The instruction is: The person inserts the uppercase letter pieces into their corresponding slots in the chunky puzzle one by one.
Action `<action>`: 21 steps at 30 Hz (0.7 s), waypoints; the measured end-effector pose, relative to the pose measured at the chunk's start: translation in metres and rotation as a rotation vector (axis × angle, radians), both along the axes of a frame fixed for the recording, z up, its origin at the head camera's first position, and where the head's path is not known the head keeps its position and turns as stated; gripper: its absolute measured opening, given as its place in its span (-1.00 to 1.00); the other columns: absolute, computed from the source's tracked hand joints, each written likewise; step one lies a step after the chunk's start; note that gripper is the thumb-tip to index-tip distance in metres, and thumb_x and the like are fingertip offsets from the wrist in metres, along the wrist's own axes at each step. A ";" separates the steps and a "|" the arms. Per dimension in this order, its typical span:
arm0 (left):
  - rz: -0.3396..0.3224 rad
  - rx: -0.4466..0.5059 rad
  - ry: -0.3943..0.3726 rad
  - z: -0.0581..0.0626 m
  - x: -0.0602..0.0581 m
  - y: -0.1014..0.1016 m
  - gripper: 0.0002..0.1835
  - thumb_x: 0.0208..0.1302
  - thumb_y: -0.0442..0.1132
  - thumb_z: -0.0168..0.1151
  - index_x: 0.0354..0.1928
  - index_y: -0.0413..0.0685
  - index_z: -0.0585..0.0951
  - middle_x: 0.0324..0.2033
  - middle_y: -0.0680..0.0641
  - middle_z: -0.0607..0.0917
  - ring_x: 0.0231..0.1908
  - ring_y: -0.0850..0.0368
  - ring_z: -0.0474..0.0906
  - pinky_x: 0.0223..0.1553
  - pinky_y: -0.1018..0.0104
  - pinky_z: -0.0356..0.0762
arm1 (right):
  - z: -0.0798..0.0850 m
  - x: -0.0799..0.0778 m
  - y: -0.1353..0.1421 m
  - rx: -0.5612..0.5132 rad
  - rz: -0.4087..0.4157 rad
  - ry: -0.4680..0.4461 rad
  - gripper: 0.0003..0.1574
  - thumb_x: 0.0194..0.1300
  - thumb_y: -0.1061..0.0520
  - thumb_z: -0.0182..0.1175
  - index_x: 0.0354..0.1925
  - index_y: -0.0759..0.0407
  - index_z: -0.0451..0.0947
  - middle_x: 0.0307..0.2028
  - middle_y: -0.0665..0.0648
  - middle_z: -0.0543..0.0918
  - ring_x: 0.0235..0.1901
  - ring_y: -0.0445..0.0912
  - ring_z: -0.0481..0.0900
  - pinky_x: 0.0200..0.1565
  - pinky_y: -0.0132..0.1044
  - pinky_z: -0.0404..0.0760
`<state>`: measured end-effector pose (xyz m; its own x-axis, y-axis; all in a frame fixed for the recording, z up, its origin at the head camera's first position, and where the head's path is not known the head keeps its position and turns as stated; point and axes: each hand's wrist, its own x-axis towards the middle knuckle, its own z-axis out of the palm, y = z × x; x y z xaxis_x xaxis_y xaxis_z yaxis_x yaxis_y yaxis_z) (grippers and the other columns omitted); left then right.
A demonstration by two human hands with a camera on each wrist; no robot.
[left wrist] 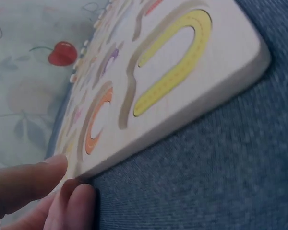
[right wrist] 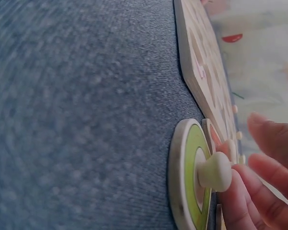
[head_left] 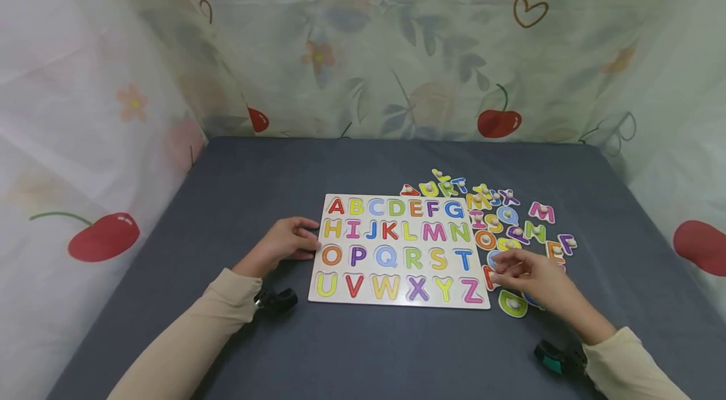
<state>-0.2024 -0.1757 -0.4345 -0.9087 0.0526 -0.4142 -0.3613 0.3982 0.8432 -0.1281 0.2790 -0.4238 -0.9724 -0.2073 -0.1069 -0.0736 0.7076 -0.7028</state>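
A white alphabet puzzle board (head_left: 369, 269) lies flat on the table, its letter recesses in several colours. My left hand (head_left: 287, 239) holds the board's left edge; in the left wrist view the thumb (left wrist: 50, 172) lies over that edge and curled fingers press against its side. Past the board's right side, my right hand (head_left: 533, 274) hovers low over loose knobbed letter pieces, thumb and fingers apart. In the right wrist view its fingertips (right wrist: 240, 191) are right behind the pale knob (right wrist: 216, 171) of a rounded green piece (head_left: 513, 305). The hand partly covers a red letter piece (head_left: 489, 278).
Loose letters spread along the board's right side and upper right corner, among them a pink M (head_left: 542, 211), a purple F (head_left: 566, 244) and a yellow U (head_left: 428, 189). A dark cloth (head_left: 255, 167) covers the table. Patterned curtains (head_left: 363, 72) hang behind and at both sides.
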 end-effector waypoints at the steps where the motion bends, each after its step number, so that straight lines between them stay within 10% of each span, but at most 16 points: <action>1: -0.004 -0.005 0.001 0.000 0.000 0.000 -0.44 0.10 -0.37 0.42 0.17 -0.22 0.47 -0.25 -0.17 0.65 -0.35 0.12 0.63 -0.28 0.24 0.68 | -0.001 0.000 0.000 -0.006 0.008 -0.009 -0.44 0.13 -0.02 0.42 0.01 0.28 0.58 -0.23 0.10 0.72 -0.35 -0.26 0.64 -0.31 -0.44 0.60; 21: 0.008 -0.069 0.000 0.000 -0.006 -0.001 -0.47 0.00 -0.41 0.48 0.07 -0.16 0.54 -0.42 -0.08 0.66 -0.42 0.15 0.60 -0.36 0.31 0.64 | -0.004 -0.003 -0.003 0.112 0.074 0.061 -0.68 0.09 0.09 0.44 -0.15 0.15 0.70 -0.44 -0.06 0.64 -0.49 -0.29 0.49 -0.43 -0.42 0.49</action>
